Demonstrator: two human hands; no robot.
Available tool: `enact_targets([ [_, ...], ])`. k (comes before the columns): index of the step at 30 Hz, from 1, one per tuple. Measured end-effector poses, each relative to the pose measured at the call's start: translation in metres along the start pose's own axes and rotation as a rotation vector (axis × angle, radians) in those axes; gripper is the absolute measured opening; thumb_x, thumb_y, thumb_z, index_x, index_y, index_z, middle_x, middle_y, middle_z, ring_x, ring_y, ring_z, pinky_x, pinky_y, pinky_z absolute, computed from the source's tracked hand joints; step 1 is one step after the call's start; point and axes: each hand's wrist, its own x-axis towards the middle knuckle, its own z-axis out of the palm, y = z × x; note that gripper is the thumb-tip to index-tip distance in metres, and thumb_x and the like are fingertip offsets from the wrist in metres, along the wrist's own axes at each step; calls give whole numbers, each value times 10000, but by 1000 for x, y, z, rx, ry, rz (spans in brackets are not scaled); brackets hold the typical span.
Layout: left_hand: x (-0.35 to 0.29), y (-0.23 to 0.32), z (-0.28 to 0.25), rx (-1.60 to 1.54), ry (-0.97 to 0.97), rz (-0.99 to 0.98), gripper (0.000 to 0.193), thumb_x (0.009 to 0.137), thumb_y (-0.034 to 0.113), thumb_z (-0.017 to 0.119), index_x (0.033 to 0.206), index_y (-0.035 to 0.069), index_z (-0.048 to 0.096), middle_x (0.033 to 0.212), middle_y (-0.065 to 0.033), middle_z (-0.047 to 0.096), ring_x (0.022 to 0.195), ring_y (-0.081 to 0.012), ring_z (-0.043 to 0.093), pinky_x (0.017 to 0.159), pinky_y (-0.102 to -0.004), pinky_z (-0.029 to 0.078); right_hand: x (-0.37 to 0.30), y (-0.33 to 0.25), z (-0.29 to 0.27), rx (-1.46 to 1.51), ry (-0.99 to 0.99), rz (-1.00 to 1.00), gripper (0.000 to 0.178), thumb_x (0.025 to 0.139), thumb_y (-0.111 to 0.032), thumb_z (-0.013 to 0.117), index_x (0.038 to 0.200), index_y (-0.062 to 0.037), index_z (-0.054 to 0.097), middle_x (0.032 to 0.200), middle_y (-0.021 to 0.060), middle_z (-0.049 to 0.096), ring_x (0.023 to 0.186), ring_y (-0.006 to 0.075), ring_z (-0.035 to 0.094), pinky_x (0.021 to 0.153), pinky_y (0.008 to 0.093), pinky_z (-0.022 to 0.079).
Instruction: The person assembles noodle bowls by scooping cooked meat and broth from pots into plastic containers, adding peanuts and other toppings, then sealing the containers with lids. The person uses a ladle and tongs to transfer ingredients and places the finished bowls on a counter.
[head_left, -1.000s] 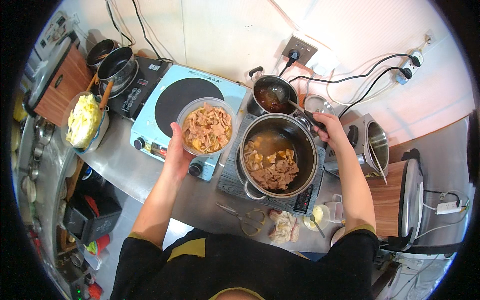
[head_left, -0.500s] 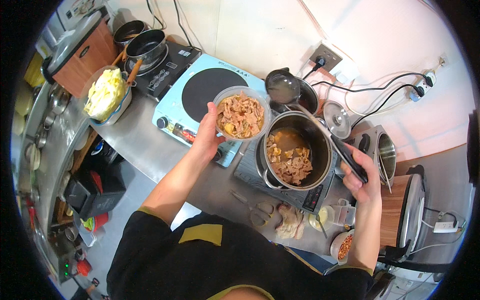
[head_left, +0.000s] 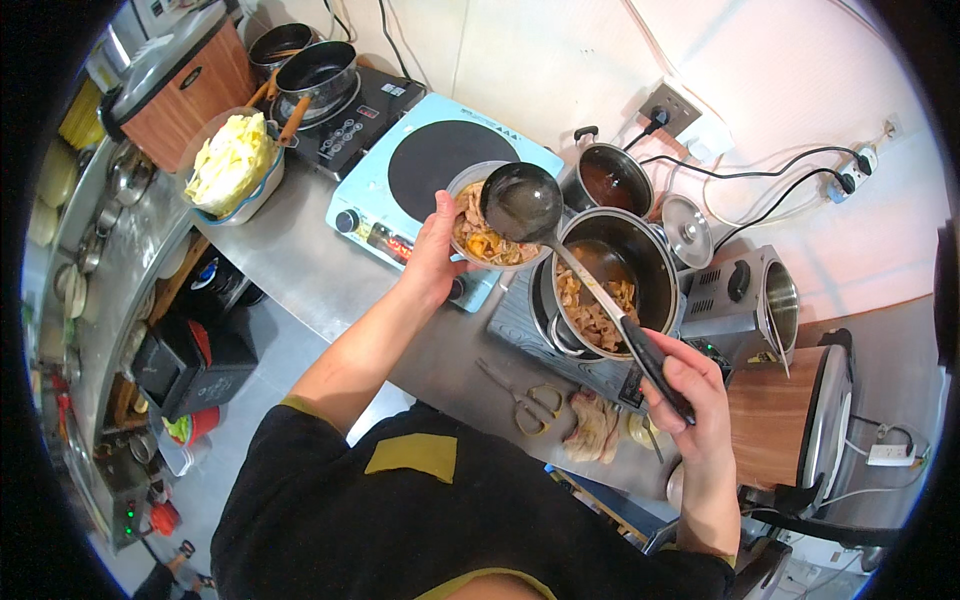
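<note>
My left hand (head_left: pixel 436 255) grips a clear round plastic bowl (head_left: pixel 468 176) of sliced cooked meat (head_left: pixel 466 222), thumb at its rim. The fingers beneath the bowl are mostly hidden. My right hand (head_left: pixel 692 390) is closed round the black handle of a metal ladle (head_left: pixel 520 205). The ladle's head is over the bowl and covers part of the meat; I cannot tell how much liquid is in it. Beneath the ladle's shaft stands a deep metal pot (head_left: pixel 662 275) with brown broth and meat pieces, on a patterned electric cooker (head_left: pixel 515 308).
A blue hotplate (head_left: pixel 350 195) lies left of the bowl. Behind the pot stand a small saucepan (head_left: pixel 607 180) of dark liquid and a lid (head_left: pixel 688 230). Scissors (head_left: pixel 530 408) and raw meat slices (head_left: pixel 592 425) lie in front. Cabbage (head_left: pixel 232 165) fills a basin at far left.
The ladle has swung left from beside the saucepan to over the bowl, with my right hand moving left and nearer. The whole view has shifted slightly.
</note>
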Motion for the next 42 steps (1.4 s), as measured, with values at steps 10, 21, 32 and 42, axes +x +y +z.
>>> enact_targets([
  [10,-24,-14,-20,-170,-110,92,725,896,645,373,1347,78,408,1313,-63,509,1195,-188,514,947,-374,459,-37,14,-44,183,192,-42,423,891,-196,546,1256,15,509,666,97,553,355,57,325,335,180,236],
  [21,-116,-60,-19,-174,112,122,772,873,683,365,1381,102,369,1341,-60,491,1207,-216,508,978,-441,437,14,89,-126,-820,211,-340,377,852,-126,595,1196,28,579,949,95,671,815,155,628,753,288,492],
  [32,-173,-71,-6,-152,157,167,853,829,739,353,1412,117,341,1406,-74,436,1288,-239,429,1049,-439,354,49,66,-142,-503,121,-130,353,885,-184,541,1166,27,568,705,67,597,440,103,451,407,241,342],
  [42,-149,-82,-17,-150,148,138,788,853,713,366,1374,122,390,1351,-68,481,1231,-220,482,994,-460,400,-39,19,-97,-79,10,23,378,915,-199,534,1215,30,526,680,77,568,384,58,345,347,209,236],
])
